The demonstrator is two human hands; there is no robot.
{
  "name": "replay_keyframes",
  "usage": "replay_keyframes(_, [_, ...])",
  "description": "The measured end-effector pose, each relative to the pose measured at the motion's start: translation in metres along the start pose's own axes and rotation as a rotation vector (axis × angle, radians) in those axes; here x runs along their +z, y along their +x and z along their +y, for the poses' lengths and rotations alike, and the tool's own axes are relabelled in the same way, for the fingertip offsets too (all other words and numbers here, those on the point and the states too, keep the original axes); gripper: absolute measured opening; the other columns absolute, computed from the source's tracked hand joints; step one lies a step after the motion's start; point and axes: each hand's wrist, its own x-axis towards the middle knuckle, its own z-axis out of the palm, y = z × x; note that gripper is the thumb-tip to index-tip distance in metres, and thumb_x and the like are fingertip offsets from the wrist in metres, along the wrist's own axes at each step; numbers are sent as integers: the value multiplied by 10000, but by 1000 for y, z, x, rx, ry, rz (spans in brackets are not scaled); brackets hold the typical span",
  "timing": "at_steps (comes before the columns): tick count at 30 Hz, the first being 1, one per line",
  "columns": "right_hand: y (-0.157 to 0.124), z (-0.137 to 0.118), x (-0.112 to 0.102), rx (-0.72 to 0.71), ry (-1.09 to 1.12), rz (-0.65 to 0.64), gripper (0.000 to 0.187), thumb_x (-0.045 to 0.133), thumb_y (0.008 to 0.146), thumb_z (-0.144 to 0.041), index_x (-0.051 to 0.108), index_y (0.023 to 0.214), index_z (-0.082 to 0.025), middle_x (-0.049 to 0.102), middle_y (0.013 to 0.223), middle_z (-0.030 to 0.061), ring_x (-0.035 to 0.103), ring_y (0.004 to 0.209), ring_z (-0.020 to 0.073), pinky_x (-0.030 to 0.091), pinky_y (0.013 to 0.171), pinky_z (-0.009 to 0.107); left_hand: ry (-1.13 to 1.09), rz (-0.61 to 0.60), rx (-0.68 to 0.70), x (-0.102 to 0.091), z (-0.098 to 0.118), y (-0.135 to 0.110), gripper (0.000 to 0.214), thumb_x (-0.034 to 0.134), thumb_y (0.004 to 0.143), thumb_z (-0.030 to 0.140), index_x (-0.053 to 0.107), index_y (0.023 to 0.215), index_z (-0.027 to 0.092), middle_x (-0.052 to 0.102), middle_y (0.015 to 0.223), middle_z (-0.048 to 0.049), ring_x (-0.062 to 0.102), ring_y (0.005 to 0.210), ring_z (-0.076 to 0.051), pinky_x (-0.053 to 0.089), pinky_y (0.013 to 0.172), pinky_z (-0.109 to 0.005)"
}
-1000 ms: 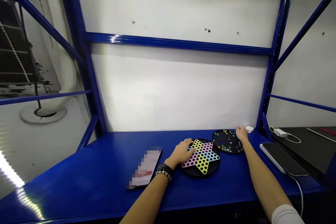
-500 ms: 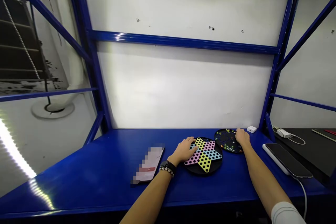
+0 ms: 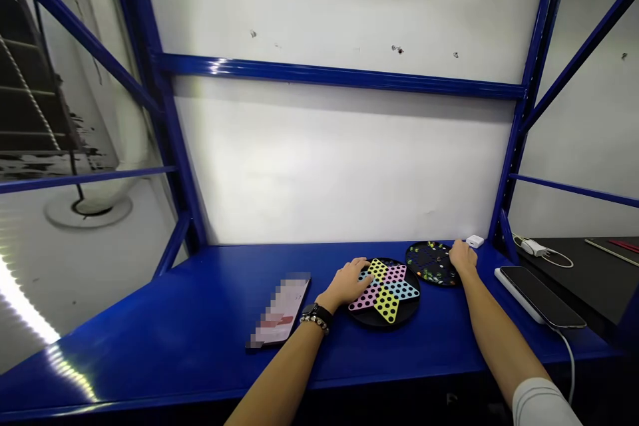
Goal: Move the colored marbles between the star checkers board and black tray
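Note:
A round black Chinese-checkers board point(image 3: 387, 293) with a coloured star lies on the blue shelf point(image 3: 200, 319). My left hand point(image 3: 348, 281), with a watch and bead bracelet at the wrist, rests flat on the board's left edge with its fingers spread. Right behind it sits a round black tray point(image 3: 430, 262) that holds several small coloured marbles. My right hand point(image 3: 462, 256) lies on that tray's right rim with its fingers curled down; whether they hold a marble is hidden.
A phone point(image 3: 279, 310) lies face up left of the board. A small white box point(image 3: 474, 241) sits at the back right. A second phone point(image 3: 538, 294) on a cable lies at the right, beside a black table point(image 3: 589, 279) with a white charger point(image 3: 534, 248).
My right hand has drawn back slightly from the tray's far rim onto its right side. The left hand stays on the board. The view shifted a little.

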Motion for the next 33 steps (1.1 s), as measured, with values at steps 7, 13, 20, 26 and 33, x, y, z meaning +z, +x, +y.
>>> replay_keyframes(7, [-1,-2,2,-20,-25,-6,309,433,948,-201,652,1143,-105,658,1183,210,651,1101,315,495,893,383,-1,7,7,-1,0,0,493,405,927,506,562,1314,244,490,1492,-67,514,1304,-304,430,1085,-459])
replay_keyframes(13, [2,4,-2,17,73,3,355,404,973,-259,672,1174,-141,668,1189,197,657,1093,292,505,883,369,-10,10,5,-1,1,0,508,425,922,496,570,1321,217,485,1496,-93,512,1304,-316,412,1099,-468])
replay_keyframes(20, [11,34,-25,78,166,-18,349,456,961,-330,729,1119,-182,689,1182,173,650,1104,305,512,874,370,-4,7,0,-3,3,-1,506,420,921,490,566,1319,214,487,1494,-98,521,1294,-315,422,1085,-474])
replay_keyframes(26, [7,35,-23,68,184,-57,264,545,919,-326,757,1040,-226,714,1120,125,669,1063,281,522,869,367,-3,14,0,-3,4,-1,499,419,919,492,575,1307,221,490,1493,-95,521,1296,-324,436,1071,-478])
replay_keyframes(33, [4,33,-27,150,133,-80,370,667,832,-451,698,1056,-158,668,1193,202,640,1121,339,514,877,420,-10,2,0,-4,3,-2,501,421,920,496,573,1308,217,481,1500,-100,501,1321,-331,419,1091,-491])
